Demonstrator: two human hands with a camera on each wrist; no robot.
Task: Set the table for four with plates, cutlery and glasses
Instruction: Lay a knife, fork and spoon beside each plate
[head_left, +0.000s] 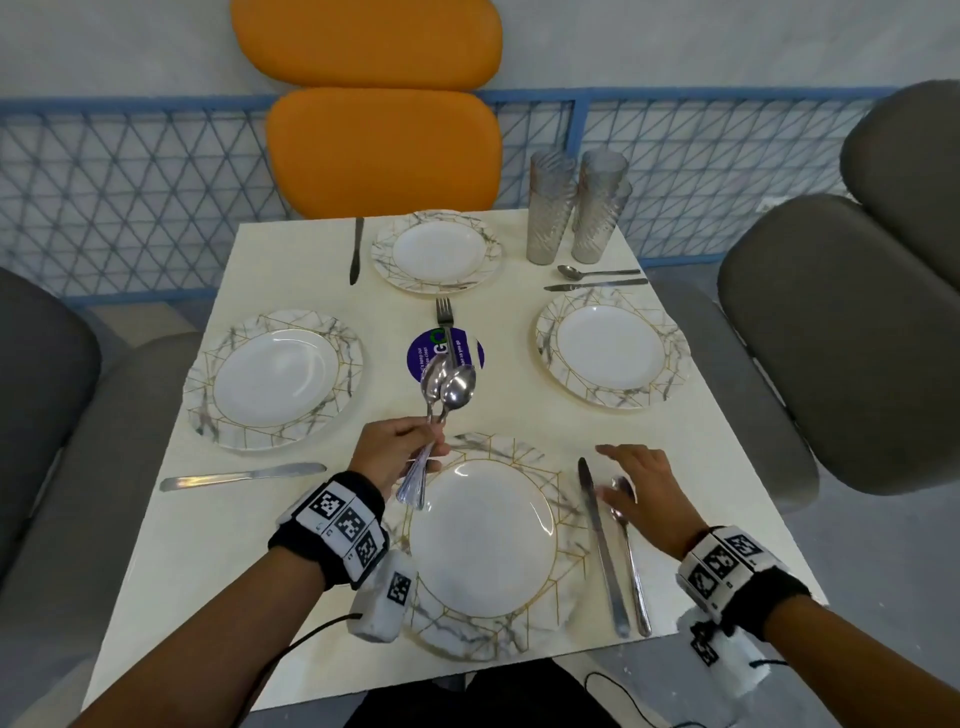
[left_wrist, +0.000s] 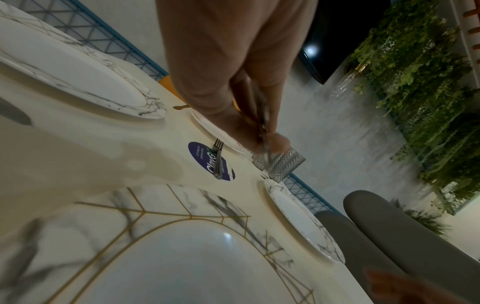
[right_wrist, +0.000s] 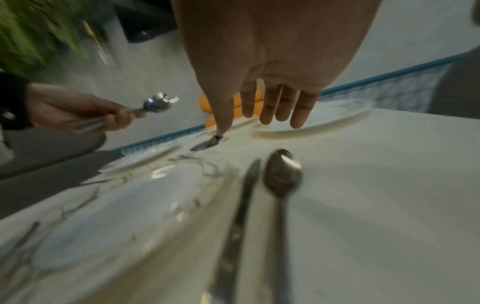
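Note:
My left hand (head_left: 402, 449) grips a bundle of spoons (head_left: 449, 387) by the handles, bowls pointing up over the table's middle; the wrist view shows the handles (left_wrist: 262, 115) between its fingers (left_wrist: 279, 142). My right hand (head_left: 636, 483) hovers with straight, spread fingers (right_wrist: 272, 111) over the knife (head_left: 600, 540) and spoon (head_left: 631, 551) lying right of the near plate (head_left: 569, 525), holding nothing. Three more marbled plates sit at the left (head_left: 208, 364), far (head_left: 382, 249) and right (head_left: 675, 358). A cluster of ribbed glasses (head_left: 576, 208) stands at the far right corner.
One knife (head_left: 239, 475) lies by the left plate and another knife (head_left: 356, 249) by the far plate. A spoon (head_left: 597, 272) and a knife (head_left: 595, 285) lie beside the right plate. A fork (head_left: 445, 322) rests on the blue sticker (head_left: 470, 351) mid-table. Grey chairs (head_left: 810, 338) and an orange chair (head_left: 384, 150) surround the table.

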